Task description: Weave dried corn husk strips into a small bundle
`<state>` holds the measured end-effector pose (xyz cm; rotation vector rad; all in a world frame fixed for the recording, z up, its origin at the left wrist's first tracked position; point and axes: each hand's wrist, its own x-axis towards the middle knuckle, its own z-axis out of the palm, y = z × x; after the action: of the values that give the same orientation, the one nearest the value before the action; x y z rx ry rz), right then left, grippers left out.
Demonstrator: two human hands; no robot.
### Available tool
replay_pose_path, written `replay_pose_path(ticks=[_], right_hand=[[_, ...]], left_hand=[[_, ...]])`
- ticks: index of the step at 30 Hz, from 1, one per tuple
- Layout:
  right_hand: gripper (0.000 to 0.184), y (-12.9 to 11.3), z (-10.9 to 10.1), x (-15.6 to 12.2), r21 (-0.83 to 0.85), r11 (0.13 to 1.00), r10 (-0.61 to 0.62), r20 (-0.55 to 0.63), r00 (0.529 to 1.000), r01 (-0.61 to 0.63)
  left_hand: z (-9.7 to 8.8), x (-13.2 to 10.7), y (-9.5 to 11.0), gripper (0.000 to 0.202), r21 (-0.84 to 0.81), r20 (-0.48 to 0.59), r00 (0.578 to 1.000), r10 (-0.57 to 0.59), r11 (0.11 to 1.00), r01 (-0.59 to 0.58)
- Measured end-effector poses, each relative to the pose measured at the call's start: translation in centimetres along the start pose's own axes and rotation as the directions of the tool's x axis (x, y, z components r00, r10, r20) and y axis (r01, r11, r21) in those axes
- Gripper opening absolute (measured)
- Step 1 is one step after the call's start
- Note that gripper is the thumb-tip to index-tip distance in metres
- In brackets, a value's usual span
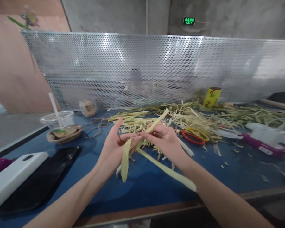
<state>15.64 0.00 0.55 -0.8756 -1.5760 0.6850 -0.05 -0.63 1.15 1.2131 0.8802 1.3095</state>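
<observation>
Past the front edge [135, 211], open tabletop [154, 191], left hand [112, 148] thumb raised, right hand [166, 137] pinching, both gripping pale strips [125, 162]

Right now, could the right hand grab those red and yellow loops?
Probably yes: the red and yellow loops lie close beside the right hand, and nothing seems to block the way, though it is busy holding a pale strip.

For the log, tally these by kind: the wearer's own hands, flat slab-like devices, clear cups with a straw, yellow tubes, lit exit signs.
Hands: 2 (left hand, right hand)
Flat devices: 2 (white slab, black slab)
Clear cup with a straw: 1
Yellow tube: 1
Exit sign: 1
Total: 7
</observation>
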Motion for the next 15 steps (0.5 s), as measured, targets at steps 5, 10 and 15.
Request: replay_pose_path(ticks=[5, 10, 15], right_hand=[[0.023, 0.3, -0.3, 0.4, 0.115, 0.993, 0.03, -0.142, 0.989, -0.014], [0.024, 0.6, -0.5, 0.6, 0.319, 0.934, 0.216, -0.154, 0.964, -0.158], [0.019, 1.1, -0.4, 0.6, 0.417, 0.892, 0.239, -0.111, 0.965, -0.173]], left_hand=[[0.0, 0.0, 0.1, 0.102, -0.018, 0.08, 0.997, -0.015, 1.0, 0.016], [-0.2, 0.1, 0.4, 0.096, -0.087, 0.123, 0.991, -0.057, 0.994, 0.068], [-0.5, -0.1, 0.7, 0.096, -0.068, 0.155, 0.986, -0.06, 0.995, 0.071]])
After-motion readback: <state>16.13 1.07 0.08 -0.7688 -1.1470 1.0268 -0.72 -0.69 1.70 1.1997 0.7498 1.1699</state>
